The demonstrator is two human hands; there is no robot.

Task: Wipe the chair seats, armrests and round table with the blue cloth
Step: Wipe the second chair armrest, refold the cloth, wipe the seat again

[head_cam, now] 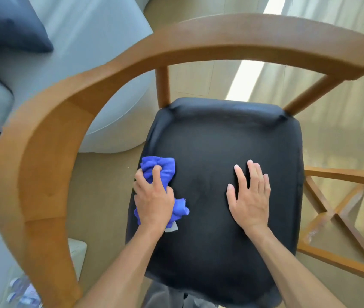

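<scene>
A pale, sunlit floor [198, 81] runs under a wooden armchair seen from straight above, and the work in hand looks like the seat-wiping step of the task. Nearest, the left hand [153, 200] is clenched around the blue cloth [158, 168], a soft, bunched terry-like wad with a small white tag at its near end, pressed onto the left edge of the seat [210, 138]. The right hand [251, 196] lies released, fingers straight and flat on the seat's middle, apparently steadying the chair. The seat is a black, smooth, slightly padded square with rounded corners and tucked folds at the two far corners. Most of it lies to the right of the cloth, so the next move likely calls for a firm sweep across toward the right edge, with the flat hand lifted out of the way. Beyond, the curved armrest [43, 141] arcs round from left to far right in matte brown wood, not yet reached. Farther left sits a pale grey sofa [87, 41] with a dark cushion [9, 21].
</scene>
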